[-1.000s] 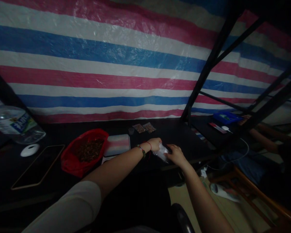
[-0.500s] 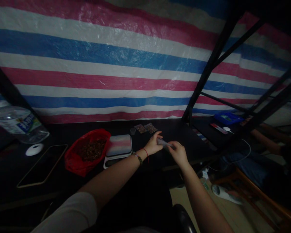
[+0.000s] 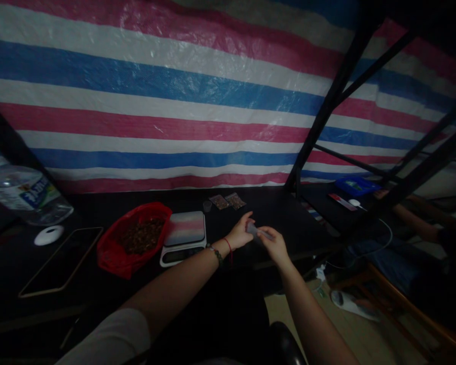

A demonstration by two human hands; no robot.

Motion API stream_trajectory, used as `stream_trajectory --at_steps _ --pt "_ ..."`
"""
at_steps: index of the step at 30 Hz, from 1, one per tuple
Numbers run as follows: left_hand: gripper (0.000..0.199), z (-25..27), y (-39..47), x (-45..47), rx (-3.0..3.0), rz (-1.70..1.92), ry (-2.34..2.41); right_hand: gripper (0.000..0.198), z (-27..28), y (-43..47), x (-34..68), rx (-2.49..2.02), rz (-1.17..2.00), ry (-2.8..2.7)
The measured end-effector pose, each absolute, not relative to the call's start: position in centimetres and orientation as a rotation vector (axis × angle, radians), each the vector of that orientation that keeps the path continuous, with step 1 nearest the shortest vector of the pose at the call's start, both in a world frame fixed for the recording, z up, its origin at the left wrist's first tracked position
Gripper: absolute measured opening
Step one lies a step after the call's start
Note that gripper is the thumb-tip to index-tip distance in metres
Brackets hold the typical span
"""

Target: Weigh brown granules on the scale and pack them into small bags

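A: Clear plastic, the small flat bag [image 3: 259, 232] spans both grips, its long axis running left to right above the black desk [image 3: 281, 213].
B: Left hand [image 3: 240, 233] and right hand [image 3: 274, 244] each pinch one end, equally near.

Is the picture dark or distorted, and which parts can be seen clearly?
Head view: the tarp is bright, the table nearly black; straight bars bend near the edges; the small bag between left hand and right hand is dim and blurred.
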State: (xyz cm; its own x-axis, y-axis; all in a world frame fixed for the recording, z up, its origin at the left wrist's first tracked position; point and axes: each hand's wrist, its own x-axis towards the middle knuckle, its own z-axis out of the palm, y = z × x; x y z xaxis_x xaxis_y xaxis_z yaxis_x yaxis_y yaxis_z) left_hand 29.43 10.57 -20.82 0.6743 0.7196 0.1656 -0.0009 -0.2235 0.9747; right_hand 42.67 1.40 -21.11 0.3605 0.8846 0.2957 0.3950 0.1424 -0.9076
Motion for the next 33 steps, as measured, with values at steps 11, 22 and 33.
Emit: stream_trajectory --at_steps 11,22,33 --pt "0.017 -18.7 11.1 27.9 1.873 0.557 0.811 0.032 -21.1 0.8 44.2 -1.617 0.570 -1.247" --pt "0.016 -17.4 11.0 26.5 1.836 0.423 0.927 0.043 -20.5 1.2 44.5 -1.626 0.793 -1.119" --pt "0.025 -11.8 9.0 15.8 2.258 0.575 0.939 0.047 -19.1 2.6 44.0 -2.233 -0.150 -1.403"
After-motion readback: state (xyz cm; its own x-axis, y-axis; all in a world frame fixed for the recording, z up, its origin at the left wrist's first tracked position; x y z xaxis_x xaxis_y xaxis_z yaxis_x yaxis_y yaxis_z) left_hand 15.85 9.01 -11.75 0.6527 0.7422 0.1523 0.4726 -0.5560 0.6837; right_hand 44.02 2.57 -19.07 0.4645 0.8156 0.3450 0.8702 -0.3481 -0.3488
